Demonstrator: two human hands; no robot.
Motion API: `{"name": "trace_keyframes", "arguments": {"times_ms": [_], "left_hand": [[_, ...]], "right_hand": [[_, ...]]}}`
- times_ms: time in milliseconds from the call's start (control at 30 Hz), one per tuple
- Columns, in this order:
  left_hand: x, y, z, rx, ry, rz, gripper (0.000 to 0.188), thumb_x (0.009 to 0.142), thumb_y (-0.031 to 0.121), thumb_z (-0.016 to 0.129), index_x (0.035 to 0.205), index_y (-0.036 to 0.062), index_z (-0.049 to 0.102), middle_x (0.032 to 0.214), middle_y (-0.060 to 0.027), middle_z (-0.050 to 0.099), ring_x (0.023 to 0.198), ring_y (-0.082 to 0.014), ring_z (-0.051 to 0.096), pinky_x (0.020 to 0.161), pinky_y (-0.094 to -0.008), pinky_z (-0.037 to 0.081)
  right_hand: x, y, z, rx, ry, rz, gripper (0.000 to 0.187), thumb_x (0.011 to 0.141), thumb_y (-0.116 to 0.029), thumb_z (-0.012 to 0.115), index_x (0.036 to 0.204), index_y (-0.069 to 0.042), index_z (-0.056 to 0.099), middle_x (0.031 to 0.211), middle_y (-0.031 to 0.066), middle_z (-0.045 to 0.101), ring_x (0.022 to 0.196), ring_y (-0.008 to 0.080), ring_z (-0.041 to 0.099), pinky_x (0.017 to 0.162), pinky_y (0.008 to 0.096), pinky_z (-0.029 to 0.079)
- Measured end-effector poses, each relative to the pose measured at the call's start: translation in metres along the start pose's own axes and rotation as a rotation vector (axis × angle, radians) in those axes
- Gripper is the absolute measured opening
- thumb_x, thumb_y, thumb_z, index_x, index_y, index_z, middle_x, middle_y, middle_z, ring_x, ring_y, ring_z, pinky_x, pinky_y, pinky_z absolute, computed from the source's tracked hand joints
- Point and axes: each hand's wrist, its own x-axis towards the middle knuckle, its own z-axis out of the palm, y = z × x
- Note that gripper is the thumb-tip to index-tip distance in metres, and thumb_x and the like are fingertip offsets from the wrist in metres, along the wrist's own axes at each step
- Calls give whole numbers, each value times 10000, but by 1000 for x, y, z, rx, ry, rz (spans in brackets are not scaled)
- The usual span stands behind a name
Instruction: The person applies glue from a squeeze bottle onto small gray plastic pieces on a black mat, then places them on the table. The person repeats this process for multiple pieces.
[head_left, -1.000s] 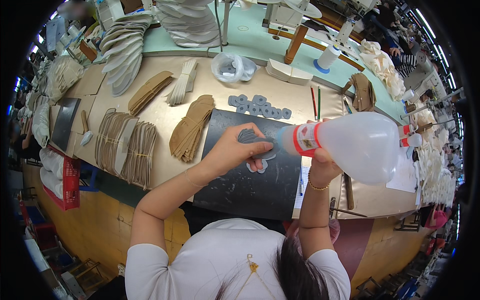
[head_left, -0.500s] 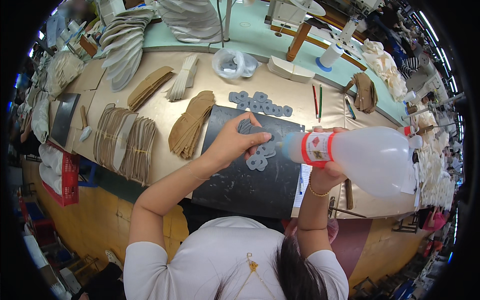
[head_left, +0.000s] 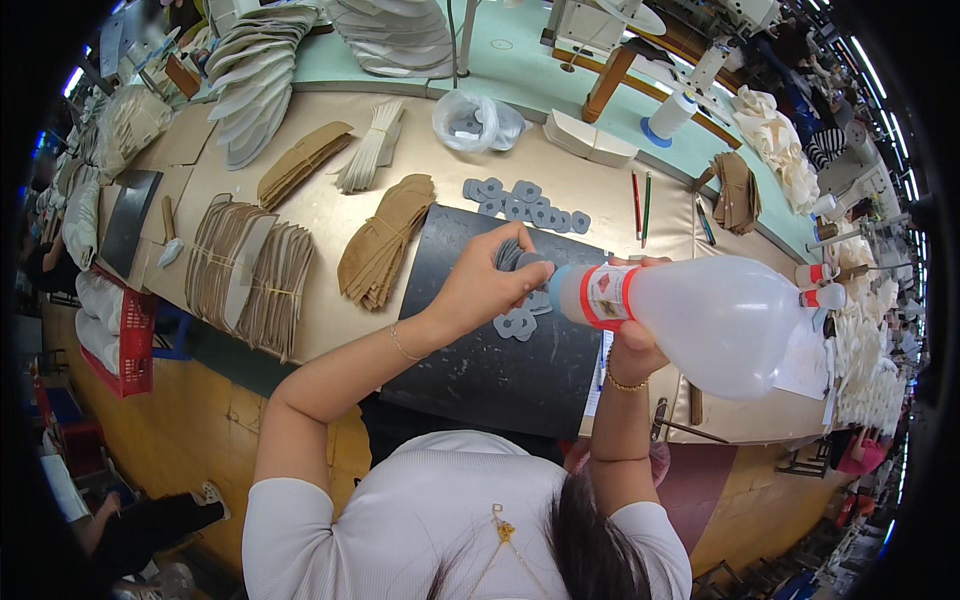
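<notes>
My left hand [head_left: 487, 280] is closed on a fanned stack of small grey cut pieces [head_left: 510, 254], over a dark board [head_left: 470, 370]. My right hand [head_left: 637, 345] grips a large translucent plastic bottle [head_left: 715, 318] by its neck, around a red-and-white label. The bottle lies nearly sideways, and its pale blue cap end [head_left: 558, 290] meets the pieces by my left fingertips. Whether anything flows out cannot be seen. A few loose grey pieces [head_left: 516, 324] with round holes lie on the board just below the hands.
More grey pieces [head_left: 525, 206] lie beyond the board, near a clear plastic bag [head_left: 470, 125]. Bundles of brown cut panels [head_left: 385, 242] stand to the left. Red and green pencils [head_left: 646, 208] lie at the right, and a white thread cone [head_left: 670, 116] stands farther back.
The bottle has shifted slightly left, bringing its cap end closer to the pieces in my left hand. My left hand has moved a little to the right.
</notes>
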Motion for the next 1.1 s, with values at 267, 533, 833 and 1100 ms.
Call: {"name": "trace_keyframes", "arguments": {"times_ms": [267, 533, 833, 1100], "left_hand": [[15, -13, 0, -4, 19, -47, 232, 818, 153, 672, 798, 62, 459, 611, -19, 536, 459, -58, 469, 386, -203, 351], [130, -66, -2, 312, 96, -10, 252, 774, 146, 696, 851, 11, 497, 571, -52, 556, 410, -94, 490, 340, -237, 374], [186, -78, -10, 481, 173, 2, 204, 805, 143, 640, 864, -11, 518, 575, -81, 565, 433, -131, 546, 384, -271, 447], [81, -23, -22, -87, -63, -205, 260, 814, 69, 625, 1006, -48, 496, 790, -120, 594, 627, -187, 636, 515, -266, 520]], "right_hand": [[10, -8, -17, -84, 200, -104, 813, 667, -592, 695, 1114, 46, 460, 1037, 152, 547, 838, 300, 647, 717, 409, 561], [8, -16, -52, -146, 381, -80, 902, 636, -617, 696, 1180, 33, 388, 1026, 159, 541, 782, 303, 649, 661, 382, 577], [2, -20, -74, -112, 358, -62, 932, 626, -579, 727, 1233, 23, 356, 1072, 169, 537, 841, 296, 635, 721, 394, 564], [18, -4, -49, 3, 316, -7, 893, 641, -425, 800, 1265, 23, 346, 1115, 174, 547, 881, 317, 630, 775, 418, 545]]}}
